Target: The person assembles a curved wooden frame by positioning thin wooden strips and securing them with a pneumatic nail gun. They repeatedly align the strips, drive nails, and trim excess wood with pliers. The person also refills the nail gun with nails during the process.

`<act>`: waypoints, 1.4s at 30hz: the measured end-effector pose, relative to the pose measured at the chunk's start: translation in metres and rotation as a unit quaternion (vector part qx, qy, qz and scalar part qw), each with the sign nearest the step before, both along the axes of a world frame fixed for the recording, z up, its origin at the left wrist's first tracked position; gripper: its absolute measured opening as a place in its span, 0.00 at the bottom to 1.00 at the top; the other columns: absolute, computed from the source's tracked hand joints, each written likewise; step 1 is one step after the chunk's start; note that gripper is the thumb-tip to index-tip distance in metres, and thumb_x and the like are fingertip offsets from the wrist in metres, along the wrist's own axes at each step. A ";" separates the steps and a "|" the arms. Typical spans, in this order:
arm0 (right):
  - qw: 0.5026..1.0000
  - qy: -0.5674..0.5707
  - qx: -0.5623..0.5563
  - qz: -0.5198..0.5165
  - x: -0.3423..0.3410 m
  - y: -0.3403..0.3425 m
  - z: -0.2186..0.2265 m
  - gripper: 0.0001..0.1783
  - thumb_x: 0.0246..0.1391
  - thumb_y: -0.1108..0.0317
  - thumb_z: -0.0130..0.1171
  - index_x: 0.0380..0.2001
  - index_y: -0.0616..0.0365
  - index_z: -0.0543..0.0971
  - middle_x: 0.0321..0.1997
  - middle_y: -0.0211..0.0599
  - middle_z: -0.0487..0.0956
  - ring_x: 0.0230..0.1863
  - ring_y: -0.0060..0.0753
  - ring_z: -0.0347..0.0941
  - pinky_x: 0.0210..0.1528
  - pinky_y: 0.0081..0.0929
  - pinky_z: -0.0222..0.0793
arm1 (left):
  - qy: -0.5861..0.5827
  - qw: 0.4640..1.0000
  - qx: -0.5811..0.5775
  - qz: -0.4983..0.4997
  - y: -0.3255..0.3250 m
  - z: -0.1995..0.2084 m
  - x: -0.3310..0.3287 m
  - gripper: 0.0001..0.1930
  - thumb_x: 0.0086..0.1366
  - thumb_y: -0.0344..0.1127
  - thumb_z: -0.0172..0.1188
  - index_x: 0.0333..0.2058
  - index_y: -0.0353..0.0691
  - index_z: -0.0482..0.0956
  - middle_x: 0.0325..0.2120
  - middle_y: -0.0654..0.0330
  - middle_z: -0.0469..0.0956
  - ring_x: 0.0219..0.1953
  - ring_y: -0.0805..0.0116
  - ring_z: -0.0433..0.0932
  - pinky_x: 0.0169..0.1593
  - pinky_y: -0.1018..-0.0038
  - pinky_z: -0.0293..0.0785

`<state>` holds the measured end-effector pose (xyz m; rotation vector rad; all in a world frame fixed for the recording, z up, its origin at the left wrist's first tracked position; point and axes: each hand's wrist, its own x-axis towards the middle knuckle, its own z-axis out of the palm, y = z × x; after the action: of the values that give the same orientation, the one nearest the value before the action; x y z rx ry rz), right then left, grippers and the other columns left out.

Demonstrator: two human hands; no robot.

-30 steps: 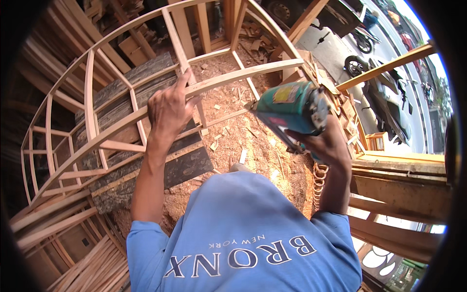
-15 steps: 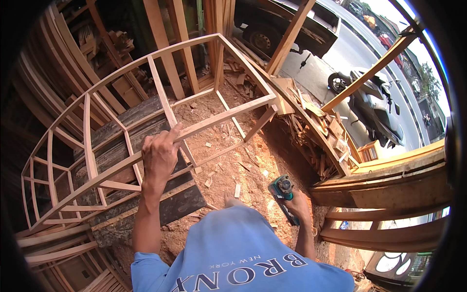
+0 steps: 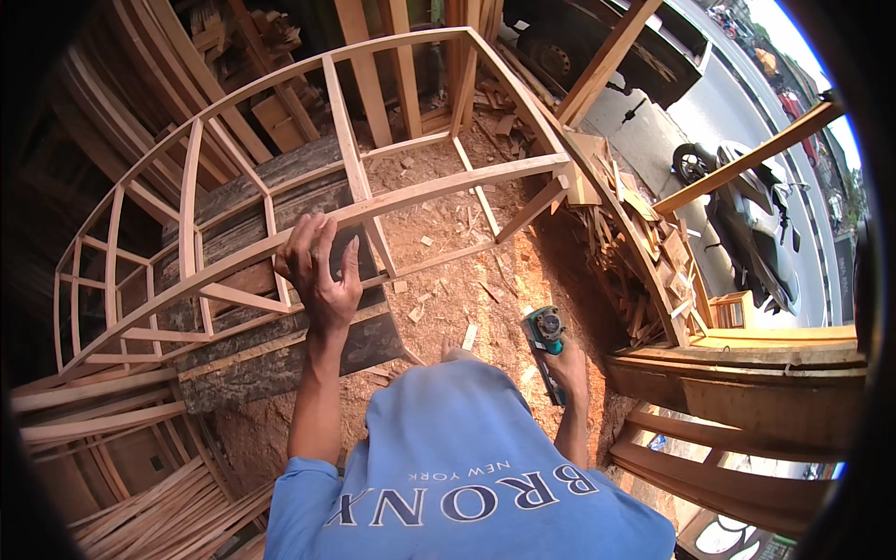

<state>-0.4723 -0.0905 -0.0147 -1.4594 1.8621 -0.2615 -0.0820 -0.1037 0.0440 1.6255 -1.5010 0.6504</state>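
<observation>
A long, curved frame of pale wooden strips (image 3: 448, 189) stretches across the view, its ribs and crosspieces joined into open bays. My left hand (image 3: 322, 275) is at the frame's near rail, with fingertips touching the wood and the thumb held apart, not wrapped round it. On the right, my right hand (image 3: 569, 367) grips a teal and black electric planer (image 3: 544, 329), held away from the frame above the shavings. Part of that hand's grip is hidden by the tool.
Under the frame lies a dark, weathered board (image 3: 252, 378). Sawdust and wood chips (image 3: 439, 280) cover the ground. Offcuts (image 3: 644, 233) are heaped at right behind a plank edge. Timber posts (image 3: 362, 75) stand behind; a motorcycle (image 3: 751, 229) is parked by the road.
My left hand has loosened from the near rail, its thumb now spread away. The planer stays in my right hand. The whole view has shifted slightly.
</observation>
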 end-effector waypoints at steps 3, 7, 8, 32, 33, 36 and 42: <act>0.998 -0.002 0.047 -0.036 -0.007 -0.004 -0.016 0.22 0.48 0.59 0.67 0.45 0.60 0.80 0.37 0.49 0.84 0.41 0.45 0.81 0.46 0.41 0.72 | 0.129 0.990 -0.039 0.029 0.035 -0.045 -0.010 0.24 0.61 0.27 0.65 0.57 0.38 0.70 0.53 0.52 0.72 0.59 0.53 0.69 0.61 0.57 0.59; 1.000 -0.003 0.002 -0.014 -0.031 0.000 -0.060 0.22 0.49 0.60 0.65 0.47 0.59 0.79 0.36 0.51 0.83 0.40 0.50 0.80 0.44 0.42 0.72 | 0.267 0.946 -0.017 0.183 0.096 -0.106 -0.011 0.26 0.63 0.27 0.63 0.59 0.35 0.67 0.55 0.49 0.69 0.57 0.52 0.69 0.58 0.58 0.65; 1.000 -0.008 0.004 0.001 -0.040 0.000 -0.073 0.22 0.49 0.60 0.65 0.47 0.59 0.79 0.36 0.51 0.83 0.39 0.51 0.79 0.43 0.42 0.71 | 0.318 0.924 -0.005 0.213 0.113 -0.117 -0.008 0.28 0.63 0.28 0.62 0.61 0.35 0.65 0.56 0.49 0.69 0.58 0.54 0.69 0.58 0.60 0.65; 0.840 -0.097 -0.030 0.533 0.244 0.048 -0.115 0.54 0.46 0.78 0.67 0.73 0.51 0.51 0.50 0.63 0.76 0.48 0.65 0.75 0.50 0.47 0.72 | 0.565 0.754 0.090 0.323 0.238 -0.233 0.106 0.21 0.63 0.28 0.61 0.55 0.41 0.73 0.42 0.57 0.81 0.42 0.64 0.81 0.46 0.68 0.78; 0.840 -0.106 -0.041 0.531 0.258 0.060 -0.116 0.54 0.46 0.78 0.67 0.73 0.53 0.50 0.51 0.64 0.75 0.49 0.65 0.75 0.51 0.47 0.72 | 0.568 0.755 0.063 0.323 0.252 -0.236 0.123 0.20 0.64 0.29 0.61 0.55 0.41 0.73 0.43 0.57 0.81 0.42 0.64 0.81 0.47 0.68 0.78; 0.845 -0.069 -0.088 0.523 0.297 0.089 -0.119 0.48 0.46 0.82 0.60 0.71 0.65 0.52 0.50 0.65 0.74 0.49 0.65 0.73 0.51 0.48 0.71 | 0.565 0.754 0.051 0.331 0.293 -0.242 0.169 0.18 0.65 0.30 0.60 0.54 0.40 0.73 0.41 0.56 0.81 0.41 0.64 0.81 0.45 0.69 0.78; 0.911 0.033 -0.061 0.407 0.335 0.130 -0.118 0.50 0.47 0.83 0.59 0.72 0.58 0.51 0.49 0.64 0.76 0.49 0.62 0.75 0.50 0.46 0.71 | 0.604 0.728 0.018 0.323 0.382 -0.241 0.275 0.17 0.66 0.29 0.61 0.53 0.39 0.75 0.41 0.56 0.82 0.40 0.67 0.81 0.45 0.71 0.78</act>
<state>-0.1370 0.0395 -0.1325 -2.2061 1.1463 0.0870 0.1932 0.2779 -0.1970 1.9432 0.0349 -0.1925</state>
